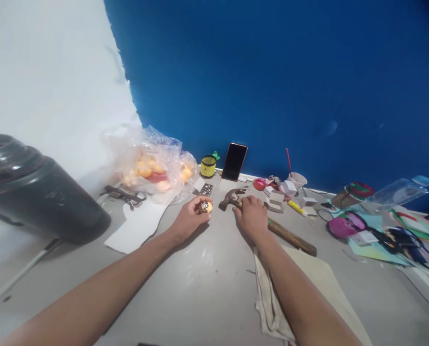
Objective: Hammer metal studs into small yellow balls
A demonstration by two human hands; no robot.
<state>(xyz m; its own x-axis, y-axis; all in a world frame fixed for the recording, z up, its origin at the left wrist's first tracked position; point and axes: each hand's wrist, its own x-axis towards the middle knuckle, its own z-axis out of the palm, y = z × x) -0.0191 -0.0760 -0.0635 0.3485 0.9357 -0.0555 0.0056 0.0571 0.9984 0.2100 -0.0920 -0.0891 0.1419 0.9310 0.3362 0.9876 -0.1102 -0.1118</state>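
While a far blue wall point(272, 81) backs the grey surface point(196, 288), the left grip point(193, 213) pinches a small yellow-brown object point(207, 207) at its tip; the right grip point(253, 218) clasps a hammer point(288, 234).

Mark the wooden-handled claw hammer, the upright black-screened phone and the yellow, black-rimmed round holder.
Wooden-handled claw hammer point(290, 235): head view, on the wooden handle.
Upright black-screened phone point(234, 162): head view, on the dark screen.
Yellow, black-rimmed round holder point(208, 168): head view, on the yellow side.

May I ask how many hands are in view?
2: the left hand holds a small yellow-and-brown object; the right hand grips the claw hammer near its head.
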